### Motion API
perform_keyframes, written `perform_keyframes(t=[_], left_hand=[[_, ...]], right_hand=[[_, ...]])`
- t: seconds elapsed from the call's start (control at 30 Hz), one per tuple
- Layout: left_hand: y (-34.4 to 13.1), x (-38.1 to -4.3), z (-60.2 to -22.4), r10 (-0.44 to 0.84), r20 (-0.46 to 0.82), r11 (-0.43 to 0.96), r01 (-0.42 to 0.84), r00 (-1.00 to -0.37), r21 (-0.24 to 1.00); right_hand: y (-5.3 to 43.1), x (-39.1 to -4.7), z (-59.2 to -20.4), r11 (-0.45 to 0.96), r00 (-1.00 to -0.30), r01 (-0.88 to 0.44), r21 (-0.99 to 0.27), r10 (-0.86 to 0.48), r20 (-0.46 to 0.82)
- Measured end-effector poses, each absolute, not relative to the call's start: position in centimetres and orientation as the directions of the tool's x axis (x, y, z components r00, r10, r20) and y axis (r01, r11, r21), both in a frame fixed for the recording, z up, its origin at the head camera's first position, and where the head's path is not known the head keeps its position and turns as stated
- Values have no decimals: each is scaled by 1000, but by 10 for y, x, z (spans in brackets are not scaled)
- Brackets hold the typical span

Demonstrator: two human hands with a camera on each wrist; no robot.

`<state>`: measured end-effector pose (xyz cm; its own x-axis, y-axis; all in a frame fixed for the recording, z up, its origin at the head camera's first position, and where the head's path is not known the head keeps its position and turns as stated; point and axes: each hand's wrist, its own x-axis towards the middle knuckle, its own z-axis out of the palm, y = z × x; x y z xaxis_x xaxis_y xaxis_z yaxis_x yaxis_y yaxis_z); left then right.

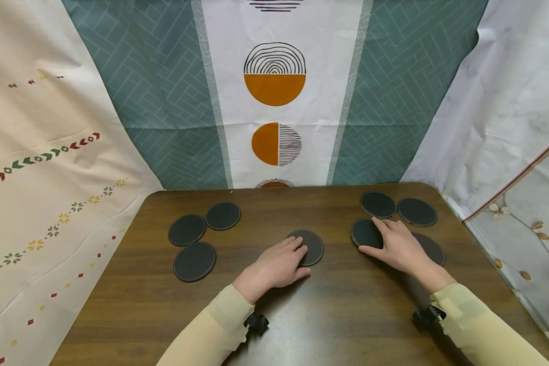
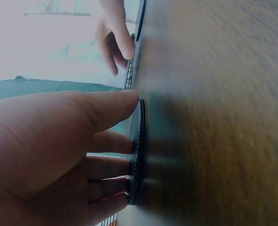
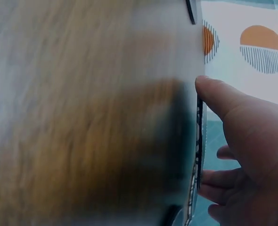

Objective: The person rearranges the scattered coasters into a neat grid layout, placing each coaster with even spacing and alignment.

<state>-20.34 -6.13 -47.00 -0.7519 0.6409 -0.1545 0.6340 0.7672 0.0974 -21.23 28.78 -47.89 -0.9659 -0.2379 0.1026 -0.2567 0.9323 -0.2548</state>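
My left hand (image 1: 279, 264) lies over a round black coaster (image 1: 314, 247) near the middle of the table, its extended fingers touching the top. In the left wrist view the thumb (image 2: 115, 106) is by that coaster's stitched rim (image 2: 138, 155). Farther right, my right hand (image 1: 400, 246) grips another black coaster (image 1: 365, 234) across its edges, thumb on the near side and fingers on the far side. The right wrist view shows this coaster (image 3: 200, 136) edge-on between thumb and fingers. Part of it is hidden under the hand.
Three more coasters sit at the left: one coaster (image 1: 187, 230), a second coaster (image 1: 223, 216) and a third coaster (image 1: 194, 262). Around my right hand are another coaster (image 1: 378, 205), a coaster (image 1: 418, 212) and a partly covered coaster (image 1: 431, 249). Patterned cloth (image 1: 169, 101) hangs behind the wooden table (image 1: 132, 305).
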Motion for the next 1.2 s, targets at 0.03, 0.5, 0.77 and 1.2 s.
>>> perform_keyframes(t=[0.03,0.5,0.77,1.2], left_hand=[[-61,-203,-470,641,-154,767,634,-752,97],[-61,-204,-469,642,-159,766,636,-750,92],[-62,-203,-468,641,-151,767,634,-752,97],[-61,-203,-468,636,-158,771,630,-755,92]], right_hand=[[286,-212,-478,931,-965,-261,-256,-241,107],[260,-205,-476,912,-946,-322,-254,-299,125],[248,-202,-478,902,-931,-361,-238,-335,145],[238,-203,-486,892,-922,-386,-237,-361,144]])
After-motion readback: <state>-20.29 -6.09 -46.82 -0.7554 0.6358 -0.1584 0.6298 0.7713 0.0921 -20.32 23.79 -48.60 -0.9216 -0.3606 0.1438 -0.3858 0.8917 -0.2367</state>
